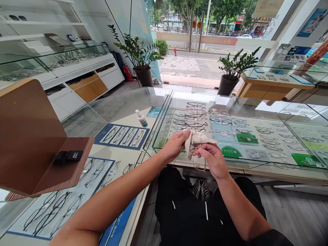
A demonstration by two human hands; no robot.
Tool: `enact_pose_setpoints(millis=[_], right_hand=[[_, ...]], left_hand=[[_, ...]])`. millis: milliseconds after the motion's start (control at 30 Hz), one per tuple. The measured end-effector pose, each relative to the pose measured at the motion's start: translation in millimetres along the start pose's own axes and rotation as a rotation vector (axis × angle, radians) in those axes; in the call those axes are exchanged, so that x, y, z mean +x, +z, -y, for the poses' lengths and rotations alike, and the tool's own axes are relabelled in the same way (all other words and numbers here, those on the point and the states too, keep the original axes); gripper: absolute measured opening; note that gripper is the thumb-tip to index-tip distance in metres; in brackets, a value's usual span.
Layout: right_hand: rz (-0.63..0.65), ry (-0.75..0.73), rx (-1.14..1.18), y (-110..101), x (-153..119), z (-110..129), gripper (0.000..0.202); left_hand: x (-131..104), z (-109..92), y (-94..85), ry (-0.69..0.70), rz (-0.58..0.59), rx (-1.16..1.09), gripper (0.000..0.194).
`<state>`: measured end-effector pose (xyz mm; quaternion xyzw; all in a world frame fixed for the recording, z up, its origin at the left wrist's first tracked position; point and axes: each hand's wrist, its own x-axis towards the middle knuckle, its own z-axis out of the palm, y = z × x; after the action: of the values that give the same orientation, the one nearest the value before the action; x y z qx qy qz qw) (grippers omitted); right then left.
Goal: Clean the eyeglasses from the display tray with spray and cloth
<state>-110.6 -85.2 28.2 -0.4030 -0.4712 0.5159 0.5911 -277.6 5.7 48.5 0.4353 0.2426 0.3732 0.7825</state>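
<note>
Well left of the hands stands a brown stand (30,136). Nearer, beyond the left hand (176,145), sits a white spray bottle (141,119). That hand pinches a beige cloth (189,149); between both hands, the right hand (214,160) grips wire-rimmed eyeglasses (199,164). Farther right, rows of frames (272,147) lie under the glass tabletop (246,165).

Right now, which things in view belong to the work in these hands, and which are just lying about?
In the work:
left hand, holding the beige cloth
right hand, holding the thin-framed glasses at the cloth

Lying about, untouched:
white bottle (whether it has a part, I cannot tell)
brown stand
black block
left potted plant
right potted plant
</note>
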Motion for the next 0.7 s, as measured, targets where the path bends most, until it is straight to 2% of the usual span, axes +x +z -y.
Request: enact_pose_setpoints(millis=[167, 333, 467, 600, 700], right_hand=[[0.030, -0.029, -0.026, -1, -10, 11, 0.022], [-0.124, -0.210, -0.086, -2, -12, 24, 0.027], [-0.238, -0.292, -0.136, -6, -6, 27, 0.023], [-0.217, -0.237, -0.172, -7, 0, 22, 0.020], [-0.210, -0.229, -0.198, -6, 1, 18, 0.022]], left_hand=[[5, 1, -7.3, 0.024, -0.099, -0.007, 0.054], [5, 2, -9.9, 0.025, -0.084, 0.074, 0.056], [-4, -3, -1.1, 0.000, 0.096, 0.310, 0.059], [-14, -9, 10.0, -0.034, 0.331, 0.398, 0.060], [-16, -8, 13.1, -0.047, 0.385, 0.398, 0.059]])
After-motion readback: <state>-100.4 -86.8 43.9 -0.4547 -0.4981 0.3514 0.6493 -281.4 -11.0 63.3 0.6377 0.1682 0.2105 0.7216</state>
